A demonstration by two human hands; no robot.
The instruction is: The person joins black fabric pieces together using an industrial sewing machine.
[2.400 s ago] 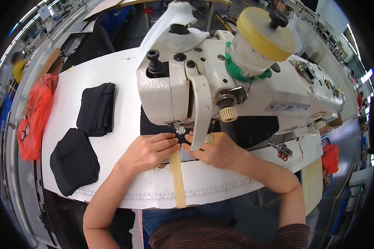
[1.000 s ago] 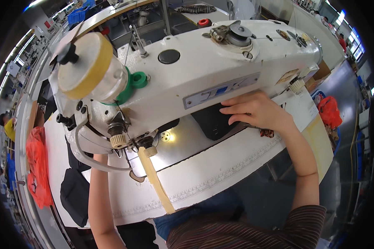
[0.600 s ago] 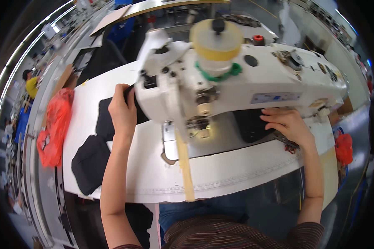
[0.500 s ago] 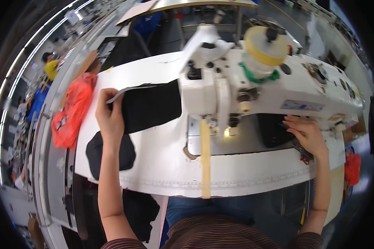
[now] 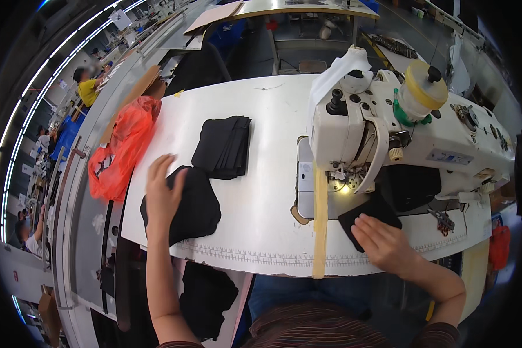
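My left hand (image 5: 163, 194), open with fingers apart, is over a pile of black fabric pieces (image 5: 198, 209) at the left of the white sewing table. Just beyond it lies a fanned stack of black rectangular pieces (image 5: 220, 148). My right hand (image 5: 383, 240) grips the near edge of a single black fabric piece (image 5: 370, 219), fingers on top; the thumb is hidden. That piece lies slantwise in front of the sewing machine (image 5: 345, 133), close to its lit needle area. Another black stack (image 5: 412, 187) sits under the machine's arm.
A strip of yellow tape (image 5: 320, 232) runs to the table's front edge, crossing a printed ruler scale. Thread snips (image 5: 442, 220) lie at the right. A red plastic bag (image 5: 127, 148) borders the table's left side. Dark cloth (image 5: 207, 298) hangs below. People sit farther left.
My left hand has let go of a black piece, now on the fanned stack, and moved nearer the pile. My right hand has drawn a piece out from under the machine arm, leftward and nearer me.
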